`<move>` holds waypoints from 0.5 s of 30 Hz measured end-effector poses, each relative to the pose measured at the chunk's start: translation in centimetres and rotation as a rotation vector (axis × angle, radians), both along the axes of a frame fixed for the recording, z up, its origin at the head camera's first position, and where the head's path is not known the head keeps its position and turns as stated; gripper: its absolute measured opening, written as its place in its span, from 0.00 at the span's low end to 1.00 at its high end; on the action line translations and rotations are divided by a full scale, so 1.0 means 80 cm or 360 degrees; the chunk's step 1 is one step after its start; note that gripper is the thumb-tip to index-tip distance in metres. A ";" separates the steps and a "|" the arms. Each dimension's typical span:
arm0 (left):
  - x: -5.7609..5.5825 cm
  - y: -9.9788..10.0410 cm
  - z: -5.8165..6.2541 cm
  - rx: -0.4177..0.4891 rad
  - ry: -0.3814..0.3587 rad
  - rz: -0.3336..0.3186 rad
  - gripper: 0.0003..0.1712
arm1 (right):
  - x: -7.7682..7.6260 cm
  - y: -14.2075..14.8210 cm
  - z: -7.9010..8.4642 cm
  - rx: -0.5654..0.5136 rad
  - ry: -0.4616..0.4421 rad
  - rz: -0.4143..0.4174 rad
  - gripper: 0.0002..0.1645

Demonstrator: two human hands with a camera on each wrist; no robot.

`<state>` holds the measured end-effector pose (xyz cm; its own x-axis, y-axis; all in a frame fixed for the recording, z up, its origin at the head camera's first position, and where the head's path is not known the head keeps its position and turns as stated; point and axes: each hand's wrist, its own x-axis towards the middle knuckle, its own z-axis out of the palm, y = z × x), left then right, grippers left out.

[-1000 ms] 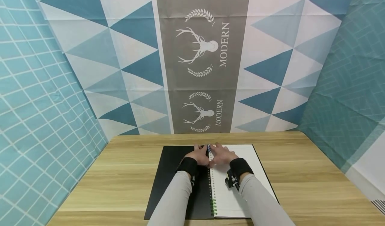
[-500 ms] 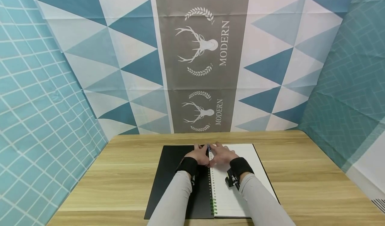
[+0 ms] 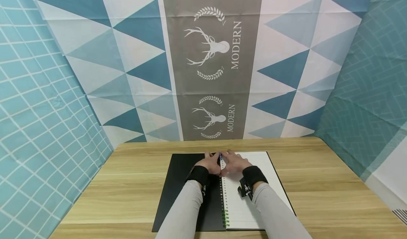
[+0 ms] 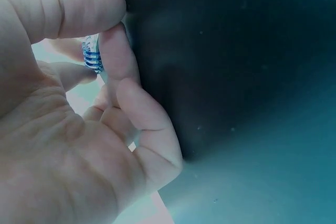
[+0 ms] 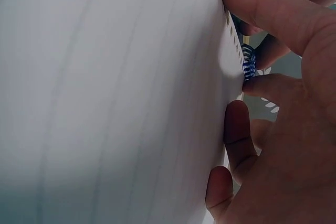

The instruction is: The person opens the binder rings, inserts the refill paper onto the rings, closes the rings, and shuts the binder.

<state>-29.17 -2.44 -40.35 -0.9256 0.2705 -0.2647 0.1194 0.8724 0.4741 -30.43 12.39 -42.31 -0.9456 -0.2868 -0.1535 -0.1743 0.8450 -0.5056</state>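
Observation:
A loose-leaf notebook lies spread on the table, its black cover (image 3: pixel 179 186) on the left and a white lined page (image 3: pixel 243 214) on the right. Blue binding rings (image 3: pixel 220 156) join the top of the spine; green binding rings (image 3: pixel 225 218) are at the bottom. My left hand (image 3: pixel 208 164) and right hand (image 3: pixel 234 163) meet at the upper spine. In the left wrist view, curled fingers and thumb of the left hand (image 4: pixel 68 140) pinch around the blue rings (image 4: pixel 92 56). The right hand (image 5: pixel 283 135) pinches them from the page side, its thumb by the punched holes.
The wooden table (image 3: pixel 127 189) extends on both sides of the notebook. Behind it hangs a patterned cloth (image 3: pixel 213 83), with a blue checked cloth (image 3: pixel 38 108) at the left and a teal one (image 3: pixel 362 101) at the right.

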 end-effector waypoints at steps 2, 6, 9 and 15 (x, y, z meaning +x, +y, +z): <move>0.000 0.001 0.000 -0.0012 -0.0001 0.0002 0.50 | 0.000 0.000 0.000 0.0000 -0.0003 -0.0005 0.61; 0.001 0.001 0.001 -0.0037 0.0016 -0.0014 0.49 | 0.000 0.000 0.000 0.0006 0.0003 -0.0012 0.61; 0.002 0.001 0.001 -0.0039 0.0052 -0.0036 0.48 | 0.000 -0.001 -0.002 0.0006 0.0020 -0.0006 0.60; 0.004 0.001 -0.002 -0.0033 0.0099 -0.0070 0.47 | 0.003 0.000 -0.008 0.0016 0.0093 0.0011 0.59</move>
<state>-28.86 -2.34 -40.50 -0.9279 0.3062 -0.2128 0.1864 0.8751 0.4465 -30.17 12.40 -42.92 -0.9510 -0.2921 -0.1012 -0.2090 0.8487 -0.4858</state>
